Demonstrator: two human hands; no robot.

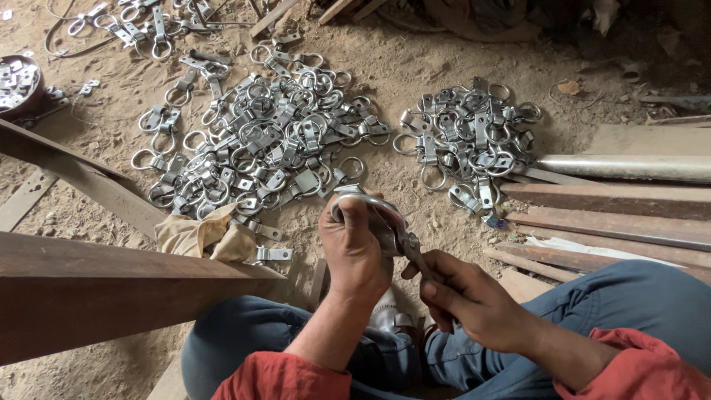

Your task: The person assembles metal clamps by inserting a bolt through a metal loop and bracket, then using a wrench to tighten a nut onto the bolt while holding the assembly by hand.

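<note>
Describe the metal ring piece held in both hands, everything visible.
The metal ring piece looks like bright, silvery steel: a round ring joined to a flat strap. The left hand wraps the ring, thumb across its top; the right hand pinches the strap end, which slants down to the right. It is held above the sandy ground, in front of the person's knees.

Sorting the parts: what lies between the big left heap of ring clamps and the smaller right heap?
Bare sandy ground between the big heap and the smaller heap, seen from the head view.

Dirt-floor metal workshop: ring-clamp piles [274, 141]
</note>
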